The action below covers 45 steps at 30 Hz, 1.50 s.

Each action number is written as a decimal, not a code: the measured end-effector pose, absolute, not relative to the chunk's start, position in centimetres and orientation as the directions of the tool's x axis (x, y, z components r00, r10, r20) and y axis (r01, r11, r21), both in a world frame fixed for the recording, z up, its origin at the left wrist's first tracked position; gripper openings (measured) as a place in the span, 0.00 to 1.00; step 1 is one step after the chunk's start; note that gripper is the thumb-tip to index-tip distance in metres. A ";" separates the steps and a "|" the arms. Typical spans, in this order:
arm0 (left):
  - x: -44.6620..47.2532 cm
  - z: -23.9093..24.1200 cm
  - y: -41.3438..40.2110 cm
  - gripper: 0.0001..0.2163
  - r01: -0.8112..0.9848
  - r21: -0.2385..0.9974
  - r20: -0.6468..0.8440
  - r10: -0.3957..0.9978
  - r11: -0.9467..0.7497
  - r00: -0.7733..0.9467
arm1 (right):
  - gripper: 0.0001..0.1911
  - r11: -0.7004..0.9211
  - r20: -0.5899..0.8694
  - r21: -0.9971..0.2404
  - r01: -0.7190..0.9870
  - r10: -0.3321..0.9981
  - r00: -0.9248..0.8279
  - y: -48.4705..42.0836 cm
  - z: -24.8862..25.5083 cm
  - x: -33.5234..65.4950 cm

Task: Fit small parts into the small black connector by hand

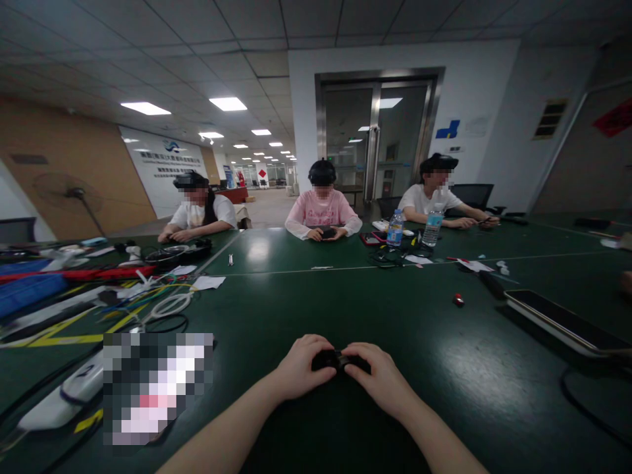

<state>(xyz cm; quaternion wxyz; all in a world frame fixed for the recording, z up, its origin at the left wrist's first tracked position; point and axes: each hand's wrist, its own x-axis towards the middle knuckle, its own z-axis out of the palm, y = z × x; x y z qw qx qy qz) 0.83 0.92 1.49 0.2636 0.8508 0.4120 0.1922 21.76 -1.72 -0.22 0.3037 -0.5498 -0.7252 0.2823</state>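
Observation:
Both of my hands are close together over the dark green table (257,316), low in the middle of the head view. My left hand (302,370) curls its fingers and thumb around the left end of a small black object (340,359). Around the right end of the same object, my right hand (379,374) is closed in a like grip. A narrow, slightly shiny middle part shows between my fingertips. My fingers cover most of it, so its exact kind cannot be made out.
A white power strip (66,395), coiled cables (170,304) and blue trays (32,294) crowd the left. To the right lie a small red item (459,300) and a phone-like slab (567,322). Water bottles (395,230) stand farther back, where three people sit.

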 end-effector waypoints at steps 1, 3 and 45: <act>0.9 1.6 0.9 0.15 0.602 0.607 0.106 0.804 -0.518 0.585 | 0.12 0.233 0.128 -0.746 0.624 0.970 -0.209 -1.7 -0.2 21.8; 0.9 1.7 0.8 0.15 0.609 0.608 0.093 0.807 -0.510 0.583 | 0.12 0.225 0.123 -0.752 0.619 0.971 -0.204 -1.7 -0.1 21.7; 0.2 1.4 0.9 0.16 0.332 0.906 0.020 0.811 -0.262 0.585 | 0.17 0.163 0.089 -0.977 -0.140 0.899 0.429 -1.0 2.2 26.4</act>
